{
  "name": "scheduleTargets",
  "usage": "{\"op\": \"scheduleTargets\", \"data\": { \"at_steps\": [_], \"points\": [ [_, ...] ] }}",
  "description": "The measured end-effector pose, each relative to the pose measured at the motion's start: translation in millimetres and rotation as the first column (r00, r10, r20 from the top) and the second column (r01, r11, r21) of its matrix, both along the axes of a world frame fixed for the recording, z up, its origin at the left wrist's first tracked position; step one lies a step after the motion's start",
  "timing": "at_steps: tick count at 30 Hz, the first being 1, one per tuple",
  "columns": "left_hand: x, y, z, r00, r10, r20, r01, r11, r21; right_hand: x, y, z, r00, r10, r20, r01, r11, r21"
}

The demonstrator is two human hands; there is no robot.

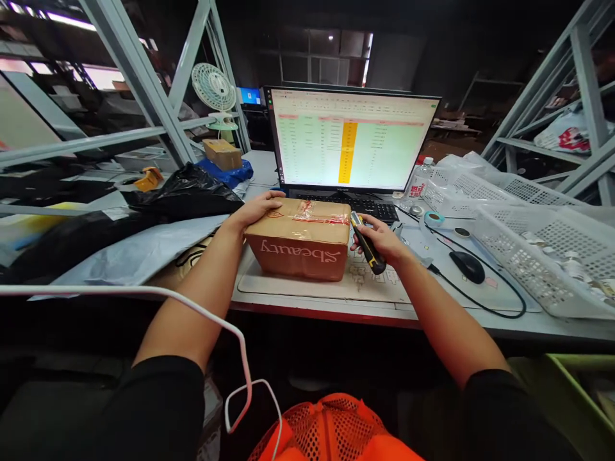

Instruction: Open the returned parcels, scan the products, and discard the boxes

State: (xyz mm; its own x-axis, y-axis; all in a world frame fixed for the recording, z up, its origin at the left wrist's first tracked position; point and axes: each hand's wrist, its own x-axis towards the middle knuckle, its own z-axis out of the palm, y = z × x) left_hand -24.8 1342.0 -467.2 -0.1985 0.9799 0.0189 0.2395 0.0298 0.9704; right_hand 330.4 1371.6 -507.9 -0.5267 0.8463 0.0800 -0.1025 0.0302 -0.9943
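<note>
A taped cardboard box (298, 246) sits on the desk mat in front of me, with upside-down lettering on its near side and red-marked tape across its top. My left hand (257, 210) rests on the box's left top edge, fingers lying over the far corner. At the box's right side, my right hand (377, 238) is closed around a black and yellow utility knife (369, 246). The knife's front end points toward the box's upper right edge. I cannot tell whether its tip touches the cardboard.
Behind the box stand a keyboard (375, 209) and a monitor (353, 141). To the right are a computer mouse (467, 266), a tape roll (434, 218) and white plastic baskets (538, 256). Bags (144, 250) crowd the left. A white cable (192, 301) hangs across the foreground.
</note>
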Motion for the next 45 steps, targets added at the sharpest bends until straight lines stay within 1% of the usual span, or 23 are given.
{"op": "scheduleTargets", "data": {
  "at_steps": [2,5,8,14,16,18,20,22,24,26,28,29,31,33,34,35,37,38,40,41,42,44,45],
  "points": [
    [-3,6,-3.7,0.996,0.017,0.085,-0.017,1.000,-0.001,1,-1,-1,0.998,0.053,-0.041,-0.056,0.996,-0.072],
    [-5,14,-2.6,0.996,0.078,0.042,-0.079,0.997,0.005,-1,-8,-1,0.995,0.041,-0.086,-0.052,0.990,-0.133],
    [-4,18,0.0,0.994,0.107,-0.003,-0.107,0.994,0.000,-3,-21,-6,0.992,0.029,-0.124,-0.046,0.989,-0.141],
    [11,13,6.5,0.974,0.223,0.024,-0.224,0.972,0.069,8,-54,-21,0.978,0.145,-0.153,-0.159,0.983,-0.088],
    [18,10,7.0,0.956,0.290,0.048,-0.293,0.951,0.096,16,-60,-27,0.981,0.104,-0.165,-0.122,0.987,-0.102],
    [26,0,2.4,0.922,0.379,0.085,-0.387,0.913,0.126,21,-68,-35,0.982,-0.002,-0.190,-0.027,0.988,-0.152],
    [35,-23,-10.9,0.868,0.477,0.138,-0.496,0.853,0.166,21,-79,-45,0.965,-0.145,-0.217,0.097,0.971,-0.219],
    [49,-61,-35.2,0.817,0.545,0.190,-0.577,0.773,0.263,14,-97,-56,0.938,-0.256,-0.232,0.192,0.944,-0.267],
    [70,-110,-68.0,0.829,0.524,0.193,-0.546,0.686,0.481,1,-116,-65,0.930,-0.280,-0.238,0.211,0.937,-0.279],
    [98,-159,-101.9,0.874,0.484,0.041,-0.410,0.691,0.595,-13,-128,-69,0.934,-0.260,-0.244,0.198,0.947,-0.252],
    [128,-199,-127.5,0.891,0.440,-0.116,-0.268,0.713,0.648,-24,-124,-65,0.938,-0.261,-0.229,0.217,0.956,-0.198],
    [142,-214,-135.1,0.884,0.422,-0.204,-0.201,0.735,0.648,-28,-115,-61,0.939,-0.276,-0.205,0.245,0.956,-0.162],
    [164,-231,-139.0,0.851,0.357,-0.386,-0.044,0.779,0.625,-33,-83,-49,0.943,-0.308,-0.123,0.300,0.951,-0.077],
    [174,-234,-129.9,0.802,0.246,-0.544,0.146,0.803,0.578,-31,-44,-36,0.936,-0.349,-0.039,0.349,0.937,-0.001],
    [174,-231,-121.5,0.779,0.151,-0.609,0.269,0.796,0.542,-28,-27,-31,0.920,-0.392,-0.018,0.392,0.920,0.021],
    [170,-227,-110.9,0.756,0.043,-0.653,0.393,0.767,0.506,-22,-14,-26,0.901,-0.433,-0.014,0.433,0.901,0.026],
    [151,-211,-83.7,0.723,-0.107,-0.682,0.561,0.667,0.490,-7,-5,-20,0.876,-0.482,-0.025,0.482,0.876,0.007],
    [136,-200,-67.8,0.728,-0.107,-0.677,0.579,0.625,0.524,2,-8,-18,0.876,-0.481,-0.036,0.481,0.877,-0.012],
    [100,-171,-35.2,0.767,0.066,-0.639,0.478,0.606,0.636,16,-27,-16,0.902,-0.428,-0.052,0.426,0.904,-0.050],
    [81,-153,-20.6,0.758,0.166,-0.631,0.411,0.630,0.659,20,-38,-16,0.921,-0.385,-0.059,0.381,0.922,-0.069],
    [64,-133,-8.5,0.716,0.226,-0.660,0.361,0.690,0.628,22,-49,-15,0.940,-0.336,-0.067,0.330,0.940,-0.088],
    [37,-95,5.2,0.613,0.180,-0.769,0.259,0.874,0.410,18,-64,-12,0.966,-0.244,-0.087,0.233,0.965,-0.123],
    [28,-80,6.5,0.585,0.125,-0.802,0.221,0.926,0.305,13,-69,-9,0.971,-0.216,-0.101,0.201,0.970,-0.137]
  ]
}}
